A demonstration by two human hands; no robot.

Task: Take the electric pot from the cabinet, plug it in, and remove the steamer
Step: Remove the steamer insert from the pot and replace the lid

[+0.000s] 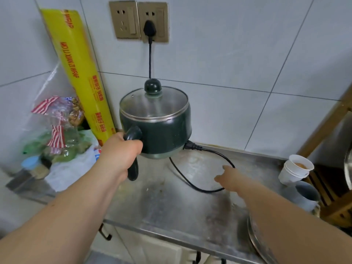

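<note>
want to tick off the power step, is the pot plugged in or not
Plugged in. The black plug sits in the right wall socket, and its cord runs to the pot, held by the left hand.

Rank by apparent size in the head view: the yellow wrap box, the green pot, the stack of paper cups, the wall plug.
1. Wrap box, the longest, though narrow.
2. Pot, close behind; its bulk rivals the box, so these two are unsure.
3. Paper cups.
4. Plug, smallest, but also farthest from the camera.
</note>
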